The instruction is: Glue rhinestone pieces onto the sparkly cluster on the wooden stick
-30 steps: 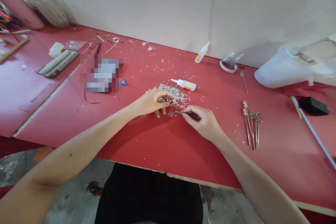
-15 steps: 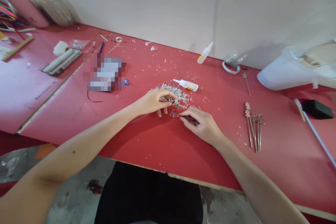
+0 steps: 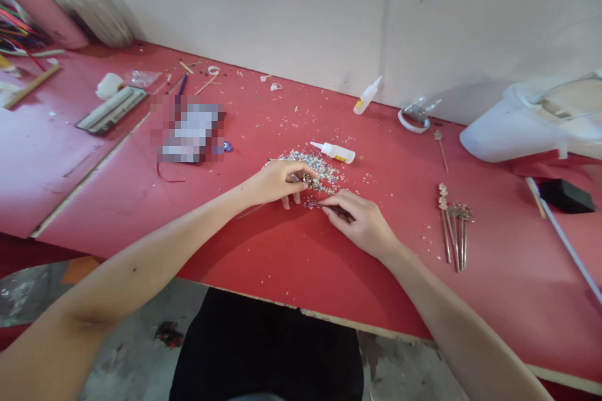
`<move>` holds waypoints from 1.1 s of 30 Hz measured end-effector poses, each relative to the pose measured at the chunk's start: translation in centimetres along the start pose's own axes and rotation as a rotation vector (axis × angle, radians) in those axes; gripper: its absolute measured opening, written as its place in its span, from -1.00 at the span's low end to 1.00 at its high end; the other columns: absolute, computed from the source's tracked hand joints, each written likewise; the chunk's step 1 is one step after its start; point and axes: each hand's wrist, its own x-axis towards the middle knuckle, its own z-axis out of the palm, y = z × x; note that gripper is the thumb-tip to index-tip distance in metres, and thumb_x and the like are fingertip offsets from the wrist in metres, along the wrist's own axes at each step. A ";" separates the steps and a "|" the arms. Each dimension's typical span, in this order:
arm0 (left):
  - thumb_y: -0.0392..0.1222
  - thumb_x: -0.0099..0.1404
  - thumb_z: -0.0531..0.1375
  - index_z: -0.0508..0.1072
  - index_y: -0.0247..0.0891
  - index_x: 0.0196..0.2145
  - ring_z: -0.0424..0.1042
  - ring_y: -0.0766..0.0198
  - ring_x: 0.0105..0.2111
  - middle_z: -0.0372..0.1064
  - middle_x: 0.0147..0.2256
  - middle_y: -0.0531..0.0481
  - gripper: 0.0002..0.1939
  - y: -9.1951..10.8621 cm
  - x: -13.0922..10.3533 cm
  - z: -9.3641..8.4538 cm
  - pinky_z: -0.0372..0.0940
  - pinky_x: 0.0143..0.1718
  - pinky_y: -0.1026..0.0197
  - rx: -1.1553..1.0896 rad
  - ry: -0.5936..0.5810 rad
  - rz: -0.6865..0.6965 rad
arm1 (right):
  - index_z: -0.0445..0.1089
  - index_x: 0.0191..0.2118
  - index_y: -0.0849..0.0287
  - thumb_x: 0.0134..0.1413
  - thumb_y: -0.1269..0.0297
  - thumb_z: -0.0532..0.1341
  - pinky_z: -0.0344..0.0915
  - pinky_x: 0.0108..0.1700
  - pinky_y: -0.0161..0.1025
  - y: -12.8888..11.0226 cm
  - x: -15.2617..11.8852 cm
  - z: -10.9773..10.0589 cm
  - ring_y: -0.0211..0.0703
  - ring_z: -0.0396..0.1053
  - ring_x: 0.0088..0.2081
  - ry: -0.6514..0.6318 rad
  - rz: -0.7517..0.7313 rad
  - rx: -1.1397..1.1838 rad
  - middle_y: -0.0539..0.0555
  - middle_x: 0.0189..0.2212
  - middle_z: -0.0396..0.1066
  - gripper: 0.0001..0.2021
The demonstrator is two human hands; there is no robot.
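Note:
In the head view, my left hand (image 3: 277,182) is closed in a pinch on an ornate metal hair stick. Its decorated head (image 3: 308,180) shows at the fingertips, and its thin shaft (image 3: 251,211) runs out below the wrist. A pair of tweezers (image 3: 322,205) is held in my right hand (image 3: 362,222), the tips pointing left at a few small pinkish bits (image 3: 308,203) on the table. Whether the tips grip one is too small to tell. Behind both hands spreads a pile of tiny multicoloured stones (image 3: 322,168), partly hidden by my left hand.
A white glue bottle (image 3: 338,153) lies behind the pile; another bottle (image 3: 367,95) stands near the wall. Several decorated hair sticks (image 3: 456,232) lie right, before a white bucket (image 3: 493,125) and black block (image 3: 567,195). A blurred flat object (image 3: 188,131) lies left on the red table (image 3: 282,250).
The prongs of the tweezers in my right hand look closer together than before. My left hand and the hair stick stay almost in place.

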 end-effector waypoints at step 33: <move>-0.25 0.28 0.13 0.47 -0.35 -0.14 0.42 0.39 -0.60 0.44 -0.50 -0.03 -0.77 1.5 -0.5 -0.3 0.34 -0.59 0.39 0.037 -0.026 0.007 | 0.45 -0.31 0.15 0.17 0.20 0.19 0.29 -0.41 -0.30 -0.3 0.3 -0.7 -0.23 0.38 -0.44 0.117 0.193 0.232 0.04 -0.43 0.48 -0.84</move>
